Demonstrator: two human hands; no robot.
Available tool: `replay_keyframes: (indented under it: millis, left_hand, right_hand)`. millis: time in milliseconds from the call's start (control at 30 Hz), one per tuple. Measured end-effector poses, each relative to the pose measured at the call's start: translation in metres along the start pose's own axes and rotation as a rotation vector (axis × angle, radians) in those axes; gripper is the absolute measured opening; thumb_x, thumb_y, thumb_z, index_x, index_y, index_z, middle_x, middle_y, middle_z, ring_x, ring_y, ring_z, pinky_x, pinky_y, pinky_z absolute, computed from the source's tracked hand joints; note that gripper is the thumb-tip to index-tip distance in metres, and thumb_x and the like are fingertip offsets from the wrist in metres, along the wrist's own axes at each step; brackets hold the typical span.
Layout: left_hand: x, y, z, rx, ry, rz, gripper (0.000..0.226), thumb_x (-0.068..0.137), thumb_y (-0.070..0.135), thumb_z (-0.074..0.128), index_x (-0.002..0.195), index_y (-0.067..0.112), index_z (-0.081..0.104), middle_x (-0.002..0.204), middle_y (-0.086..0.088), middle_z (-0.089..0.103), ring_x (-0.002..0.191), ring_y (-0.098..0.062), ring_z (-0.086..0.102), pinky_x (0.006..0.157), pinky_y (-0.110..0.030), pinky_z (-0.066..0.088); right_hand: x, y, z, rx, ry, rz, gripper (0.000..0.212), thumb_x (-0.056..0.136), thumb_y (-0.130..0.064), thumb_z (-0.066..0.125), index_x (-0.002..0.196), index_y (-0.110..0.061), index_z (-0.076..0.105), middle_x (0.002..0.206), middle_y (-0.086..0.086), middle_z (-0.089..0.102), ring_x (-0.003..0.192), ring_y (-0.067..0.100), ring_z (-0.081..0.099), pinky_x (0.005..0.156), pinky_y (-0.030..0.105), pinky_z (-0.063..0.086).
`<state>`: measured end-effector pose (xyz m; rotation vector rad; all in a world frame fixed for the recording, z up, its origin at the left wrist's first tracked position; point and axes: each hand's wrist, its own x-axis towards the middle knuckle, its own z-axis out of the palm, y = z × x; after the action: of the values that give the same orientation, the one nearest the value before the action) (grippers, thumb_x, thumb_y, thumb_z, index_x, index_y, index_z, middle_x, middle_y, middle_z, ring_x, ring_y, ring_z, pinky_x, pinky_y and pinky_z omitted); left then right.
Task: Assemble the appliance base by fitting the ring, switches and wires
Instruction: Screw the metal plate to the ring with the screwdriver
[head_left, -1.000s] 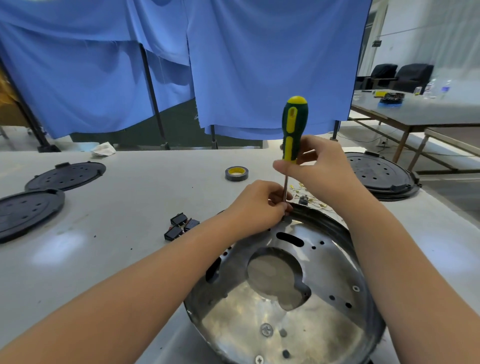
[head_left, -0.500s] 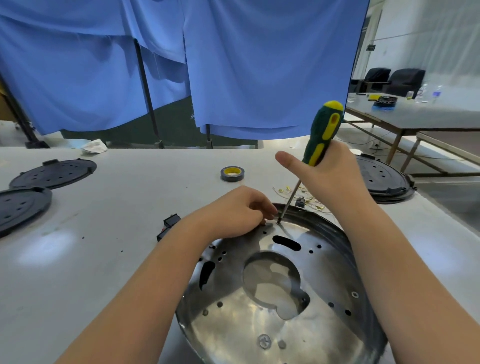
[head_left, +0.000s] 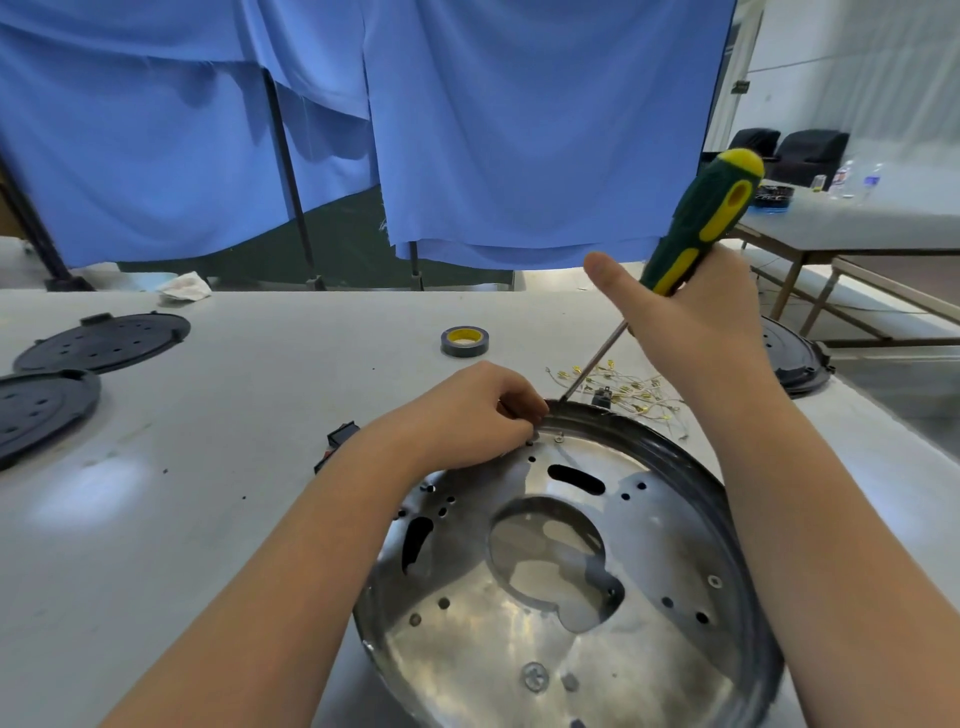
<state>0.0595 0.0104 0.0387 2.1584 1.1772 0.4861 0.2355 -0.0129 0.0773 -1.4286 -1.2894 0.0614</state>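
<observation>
- Clearly the biggest piece, the metal base (head_left: 597, 597) fills the lower centre of the frame on the table (head_left: 208, 519); it looks like stiff, thin, polished sheet, probably slick, with hard edges, so the black ring (head_left: 670, 457) round its rim seems the safest hold.
- Right hand (head_left: 696, 332), upper right of the frame, has its fingers wrapped round the screwdriver (head_left: 701, 223), thumb out, tip near the rim's far edge.
- Left hand (head_left: 467, 415), fingers curled, pinches at the rim; what it holds is hidden.
- Wires (head_left: 634, 395) just beyond the rim look limp, light and tangle-prone; take them by the terminals.
- Switches (head_left: 337, 441) lie left of the base, half hidden by the left wrist.
</observation>
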Motion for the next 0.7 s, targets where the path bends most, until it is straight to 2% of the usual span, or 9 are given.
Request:
replay_keyframes:
  millis: [67,100,200,267,333,367,433,533,700]
  left_hand:
    - [0.0,-0.001,-0.001,0.003,0.008,0.009,0.027,0.088,0.01,0.058,0.109,0.022,0.071,0.096,0.013,0.069,0.088,0.0,0.064,0.071,-0.004,0.047]
    - [0.0,-0.001,-0.003,0.002,0.027,0.018,0.027,0.087,0.011,0.059,0.108,0.023,0.07,0.094,0.016,0.068,0.087,0.002,0.064,0.069,-0.002,0.045]
    - [-0.002,-0.006,-0.014,0.025,0.143,0.052,0.026,0.086,0.017,0.062,0.107,0.03,0.068,0.103,0.02,0.064,0.091,0.004,0.061,0.068,-0.005,0.042]
    - [-0.003,-0.012,-0.023,0.062,0.184,0.03,0.031,0.085,0.03,0.067,0.116,0.032,0.063,0.116,0.019,0.06,0.099,0.002,0.058,0.074,-0.01,0.04]
    - [-0.005,-0.019,-0.027,0.101,0.111,-0.089,0.048,0.086,0.046,0.065,0.13,0.028,0.055,0.126,0.014,0.056,0.109,-0.006,0.056,0.087,-0.021,0.042]
    - [-0.005,-0.023,-0.027,0.137,0.044,-0.154,0.052,0.087,0.05,0.062,0.132,0.026,0.053,0.127,0.011,0.055,0.112,-0.01,0.056,0.092,-0.025,0.042]
    - [-0.003,-0.029,-0.021,0.202,-0.076,-0.217,0.039,0.09,0.051,0.057,0.118,0.024,0.061,0.112,0.007,0.063,0.102,-0.013,0.06,0.084,-0.026,0.044]
    - [0.003,-0.036,-0.017,0.2,-0.075,-0.211,0.022,0.093,0.042,0.056,0.099,0.022,0.064,0.093,0.003,0.066,0.084,-0.011,0.061,0.067,-0.023,0.043]
    - [0.005,-0.045,-0.017,0.104,-0.075,-0.215,0.028,0.092,0.046,0.056,0.097,0.021,0.067,0.093,0.001,0.069,0.086,-0.013,0.064,0.075,-0.025,0.049]
  right_hand:
    - [0.002,-0.001,-0.004,0.036,-0.001,0.059,0.059,0.079,-0.06,0.064,0.077,-0.002,0.052,0.067,0.015,0.054,0.066,0.028,0.061,0.063,0.035,0.052]
    - [0.003,-0.001,-0.007,0.066,-0.004,0.079,0.061,0.082,-0.059,0.061,0.082,0.002,0.053,0.07,0.015,0.055,0.066,0.028,0.063,0.065,0.037,0.054]
    - [0.011,0.001,-0.021,0.131,0.011,0.096,0.054,0.089,-0.055,0.055,0.085,-0.001,0.054,0.065,0.005,0.05,0.048,0.007,0.062,0.056,0.027,0.055]
    - [0.016,0.005,-0.031,0.144,0.051,0.089,0.05,0.091,-0.052,0.054,0.084,-0.002,0.053,0.064,0.006,0.049,0.043,0.006,0.058,0.057,0.033,0.056]
    - [0.02,0.008,-0.039,0.083,0.071,0.059,0.056,0.091,-0.049,0.056,0.088,0.007,0.052,0.068,0.017,0.05,0.053,0.02,0.054,0.061,0.042,0.054]
    - [0.022,0.01,-0.042,0.022,0.05,0.046,0.056,0.091,-0.047,0.056,0.091,0.009,0.052,0.07,0.019,0.049,0.057,0.023,0.05,0.06,0.04,0.05]
    - [0.023,0.016,-0.046,-0.131,-0.052,0.068,0.047,0.089,-0.043,0.059,0.089,0.003,0.056,0.068,0.016,0.049,0.057,0.023,0.045,0.055,0.029,0.039]
    - [0.022,0.029,-0.044,-0.283,-0.337,0.178,0.037,0.085,-0.043,0.066,0.088,-0.007,0.061,0.065,0.007,0.054,0.057,0.019,0.049,0.055,0.026,0.038]
    - [0.022,0.046,-0.038,-0.359,-0.623,0.325,0.042,0.081,-0.049,0.068,0.091,-0.009,0.059,0.067,0.009,0.052,0.055,0.017,0.046,0.05,0.026,0.041]
